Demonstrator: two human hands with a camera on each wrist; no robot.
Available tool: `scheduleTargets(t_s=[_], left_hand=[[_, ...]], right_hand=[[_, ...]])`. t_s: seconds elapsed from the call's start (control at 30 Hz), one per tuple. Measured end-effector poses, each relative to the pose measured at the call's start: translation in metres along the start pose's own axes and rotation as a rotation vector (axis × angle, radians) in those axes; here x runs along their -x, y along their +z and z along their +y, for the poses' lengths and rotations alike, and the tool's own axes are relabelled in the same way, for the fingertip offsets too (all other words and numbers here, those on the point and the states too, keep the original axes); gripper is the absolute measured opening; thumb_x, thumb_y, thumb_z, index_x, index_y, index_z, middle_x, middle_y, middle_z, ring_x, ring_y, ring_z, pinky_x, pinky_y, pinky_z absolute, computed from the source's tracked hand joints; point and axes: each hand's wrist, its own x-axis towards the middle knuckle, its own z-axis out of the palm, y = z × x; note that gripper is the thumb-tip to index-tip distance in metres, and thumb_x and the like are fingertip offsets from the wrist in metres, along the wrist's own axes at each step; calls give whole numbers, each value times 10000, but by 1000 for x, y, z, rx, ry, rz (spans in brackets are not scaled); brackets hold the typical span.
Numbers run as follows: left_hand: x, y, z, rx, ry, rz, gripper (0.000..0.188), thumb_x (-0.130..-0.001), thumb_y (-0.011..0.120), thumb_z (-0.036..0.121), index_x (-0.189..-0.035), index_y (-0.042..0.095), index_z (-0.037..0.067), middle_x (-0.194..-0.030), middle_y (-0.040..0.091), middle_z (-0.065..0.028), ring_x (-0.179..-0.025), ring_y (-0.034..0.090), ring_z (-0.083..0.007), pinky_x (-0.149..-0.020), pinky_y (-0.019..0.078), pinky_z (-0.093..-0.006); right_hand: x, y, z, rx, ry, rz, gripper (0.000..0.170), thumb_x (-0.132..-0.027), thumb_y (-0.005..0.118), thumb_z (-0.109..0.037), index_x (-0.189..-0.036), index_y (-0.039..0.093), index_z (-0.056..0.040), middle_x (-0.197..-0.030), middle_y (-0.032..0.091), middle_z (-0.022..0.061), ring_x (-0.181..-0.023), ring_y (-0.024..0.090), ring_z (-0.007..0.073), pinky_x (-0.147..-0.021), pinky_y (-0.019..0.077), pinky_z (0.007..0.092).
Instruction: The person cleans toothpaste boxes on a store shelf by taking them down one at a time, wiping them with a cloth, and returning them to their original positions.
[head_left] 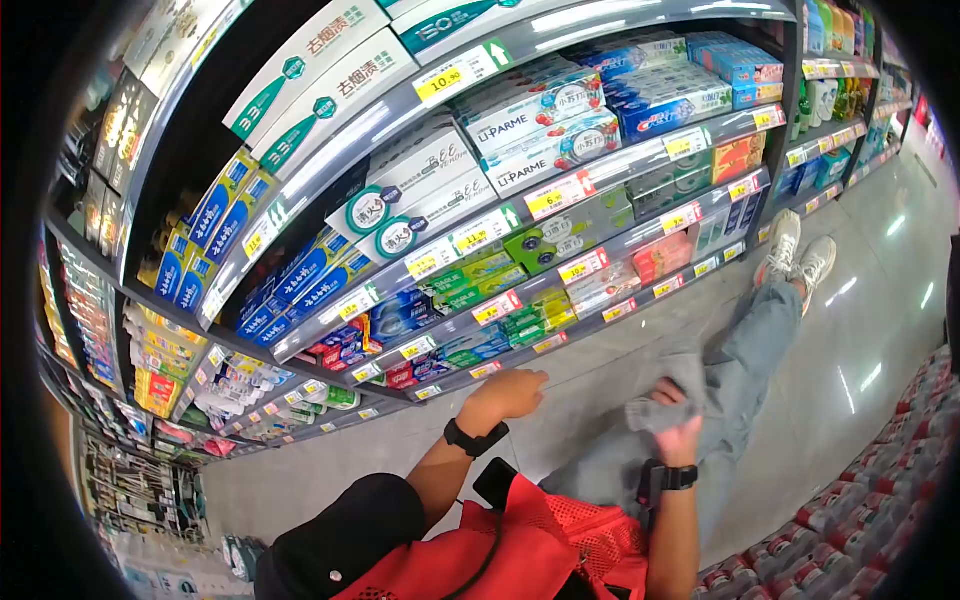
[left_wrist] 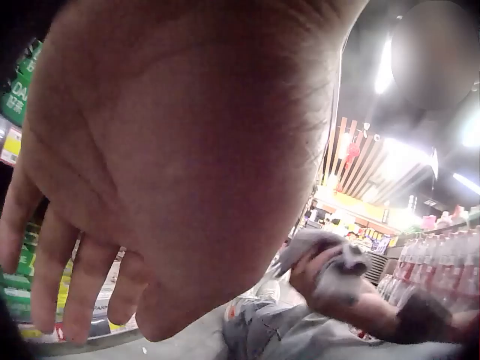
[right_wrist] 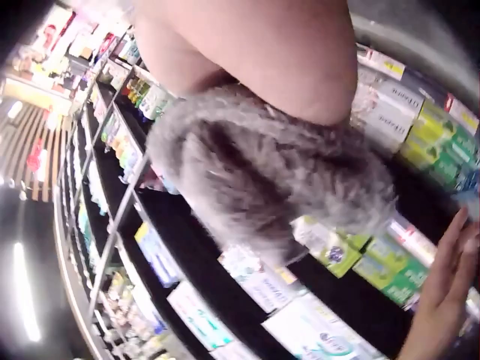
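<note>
The cloth (head_left: 686, 374) spills out around the right hand (head_left: 680, 428) gripping it; the left hand (head_left: 512, 393), fingers loose, is near the shelf (head_left: 457, 381).

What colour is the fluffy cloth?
The fluffy cloth is grey; it shows best in the right wrist view.

In the head view, a grey shelf unit (head_left: 360, 135) is loaded with stacked packaging. White-and-teal cartons (head_left: 335, 100) are laid at 11 o'clock, yellow-and-blue boxes (head_left: 215, 225) between 9 and 10 o'clock, U-PARME cartons (head_left: 550, 150) towards 1 o'clock, and blue-and-white boxes (head_left: 670, 105) between 1 and 2 o'clock. Green boxes (head_left: 475, 285) are set on a lower shelf (head_left: 458, 328) near the dial's centre. Glossy floor (head_left: 860, 330) is seen at 3 o'clock, with pale shoes (head_left: 783, 245) rested on it.
</note>
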Motion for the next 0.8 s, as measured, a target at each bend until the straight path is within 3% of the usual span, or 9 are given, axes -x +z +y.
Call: scheduleTargets(t_s=[0.03,0.13,0.2,0.3,0.33,0.5,0.57,0.67,0.8], left_hand=[[2,-5,0,0,-67,1,420,-955,552,270,-1326,574,74,-1193,682,-184,-1103,635,-396,-926,509,-476],[2,-3,-1,-10,-30,25,415,-951,547,252,-1326,575,78,-1163,694,-191,-1082,646,-394,-908,514,-471],[-5,7,-1,18,19,-5,397,-943,549,257,-1294,590,78,-1185,679,-206,-1099,637,-393,-908,511,-490],[-16,13,8,41,75,-6,385,-938,548,265,-1272,603,80,-1213,662,-218,-1120,626,-393,-918,505,-508],[-16,12,9,38,91,20,391,-942,543,268,-1281,600,82,-1219,660,-216,-1123,624,-394,-929,503,-506],[-13,-3,15,34,89,76,385,-946,547,255,-1289,602,90,-1196,672,-199,-1078,639,-389,-915,509,-485],[-9,-13,5,17,93,123,361,-947,552,233,-1268,614,77,-1149,688,-205,-1031,658,-380,-886,515,-472],[-8,-40,-18,141,125,278,297,-939,571,235,-1169,671,77,-1044,718,-177,-939,683,-370,-812,533,-466],[11,-94,-41,2,-276,909,229,-923,596,229,-1073,721,108,-908,732,-138,-843,684,-397,-759,541,-476]], right_hand=[[1,9,-7,-303,81,-272,240,-1000,542,-297,-984,578,-60,-790,454,33,-646,404,131,-597,395,263],[4,17,-14,-136,-67,-310,242,-987,561,-283,-968,566,-41,-809,478,37,-665,429,121,-589,380,238],[-15,-31,-15,336,-135,-179,299,-1006,559,-362,-948,565,-68,-815,528,32,-678,469,114,-584,381,237],[1,9,11,504,-67,178,354,-1027,544,-425,-960,581,-79,-833,560,32,-675,494,118,-551,391,241],[0,11,8,572,-76,158,386,-1017,552,-489,-947,602,-112,-848,596,32,-709,543,129,-583,430,254],[-18,-23,1,434,-102,117,407,-966,621,-525,-1036,618,-124,-931,652,27,-798,609,154,-700,516,327],[-21,-15,-2,459,-99,297,376,-987,600,-489,-1107,611,-133,-1007,673,37,-870,634,163,-745,525,343],[-29,-57,6,544,-143,189,342,-999,594,-455,-1148,602,-147,-1031,675,33,-905,651,167,-744,542,337],[-27,-36,8,595,-186,235,270,-1014,586,-397,-1148,596,-162,-1033,674,23,-878,654,157,-722,556,332]])
